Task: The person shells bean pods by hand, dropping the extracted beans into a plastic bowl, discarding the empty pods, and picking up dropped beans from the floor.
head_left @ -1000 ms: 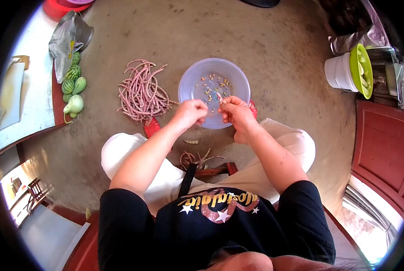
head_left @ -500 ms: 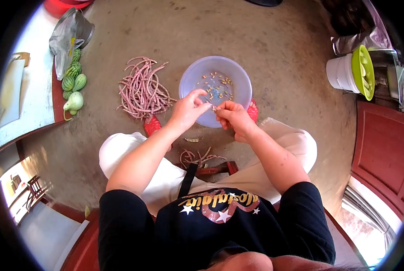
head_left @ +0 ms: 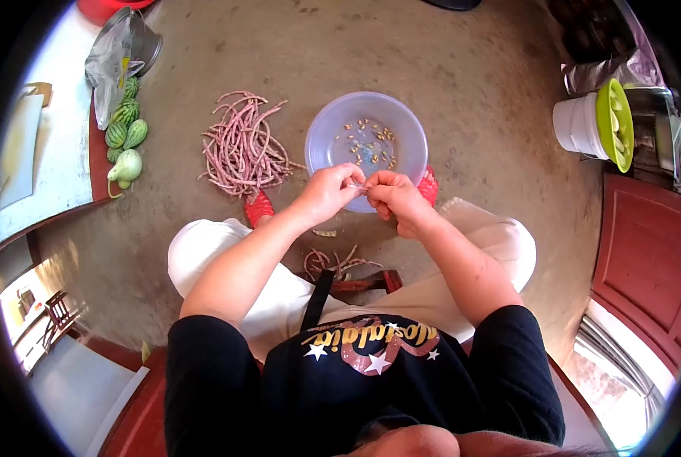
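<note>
Over the near rim of a pale purple basin [head_left: 315,141], my left hand [head_left: 331,192] and my right hand [head_left: 398,199] meet with fingertips pinched. Between them is a small piece of pinkish bean pod [head_left: 358,188], mostly hidden by the fingers. Loose beans [head_left: 382,134] lie scattered on the basin's bottom. To the left of the basin, a heap of long pink-purple bean pods [head_left: 241,148] rests on the floor. Closer to me lie several pods or shells [head_left: 339,264] and one separate pale pod piece [head_left: 324,233].
My red shoes [head_left: 259,207] flank the basin. Small striped melons [head_left: 126,113] and a pale gourd [head_left: 127,166] line the left table's edge, near a metal pot [head_left: 148,47]. At right, a green basin [head_left: 613,122] tops a white bucket [head_left: 577,126]. A red wooden stool [head_left: 392,281] is beneath me.
My left hand has moved right and slightly down, and its spread fingers have closed onto the pod piece beside my right fingertips. My right hand has barely moved.
</note>
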